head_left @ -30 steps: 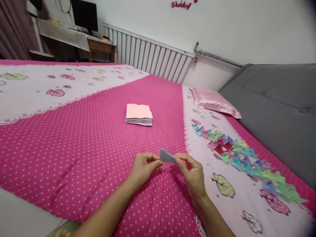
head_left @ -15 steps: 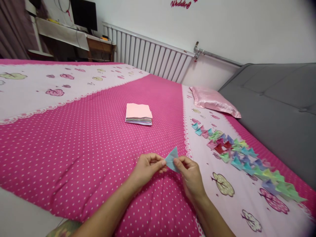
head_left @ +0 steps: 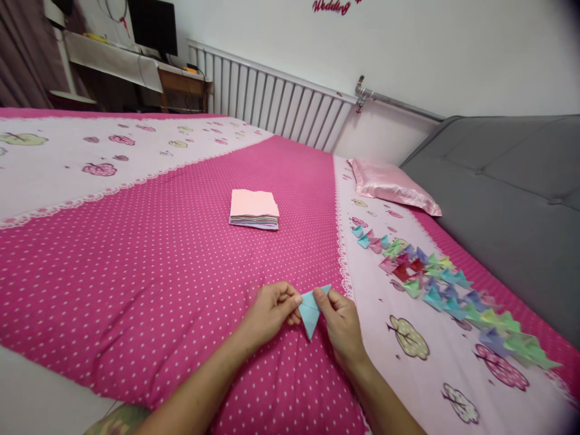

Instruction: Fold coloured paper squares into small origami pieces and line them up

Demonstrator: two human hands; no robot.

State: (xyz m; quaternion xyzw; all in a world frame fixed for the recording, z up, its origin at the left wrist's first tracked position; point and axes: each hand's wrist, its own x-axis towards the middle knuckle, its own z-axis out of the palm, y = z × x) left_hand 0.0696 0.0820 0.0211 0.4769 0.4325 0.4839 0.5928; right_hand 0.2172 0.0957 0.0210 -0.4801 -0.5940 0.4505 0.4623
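Note:
A small light-blue folded paper triangle [head_left: 311, 310] points down between my two hands, just above the pink dotted bedspread [head_left: 172, 254]. My left hand [head_left: 270, 312] pinches its left upper corner with curled fingers. My right hand [head_left: 341, 320] pinches the right upper corner. A stack of square coloured papers with a pale pink top sheet [head_left: 254, 209] lies further back on the bed. To the right, a row of several folded paper pieces in blue, green, red and purple [head_left: 446, 290] lies on the pale band of the bedspread.
A shiny pink pillow [head_left: 393, 186] sits at the bed's far right, beside a grey padded headboard [head_left: 507, 205]. A white radiator [head_left: 272, 103] lines the far wall, and a desk with a monitor [head_left: 154, 36] stands at the back left.
The blue paper has turned in my fingers from lying flat, to tip up, to tip pointing down. Both hands have dropped slightly toward the bed.

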